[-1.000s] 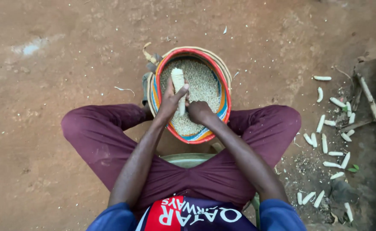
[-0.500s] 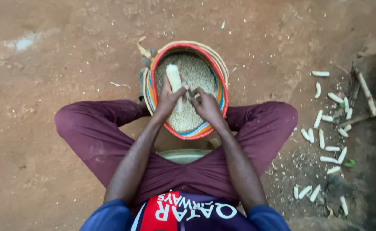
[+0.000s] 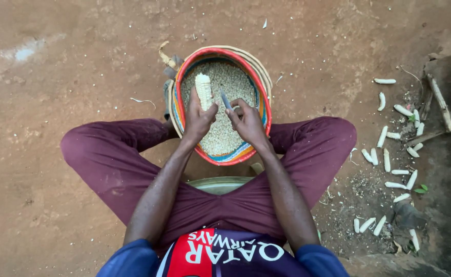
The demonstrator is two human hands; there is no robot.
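Gripping a pale, knobbly maize cob (image 3: 203,90) upright, the left hand (image 3: 197,122) has its fingers wrapped tight around the cob's lower half, over a round woven basket (image 3: 264,102) with a striped red, blue and yellow rim. The right hand (image 3: 248,123) is curled shut on a thin knife (image 3: 225,98), its dull blade angled up toward the cob. Loose cream kernels (image 3: 230,82) fill the basket, which sits on bare red-brown earth between the person's knees in maroon trousers (image 3: 107,159). Stripped white cobs (image 3: 387,159) lie scattered to the right, near a rough stick (image 3: 441,102).
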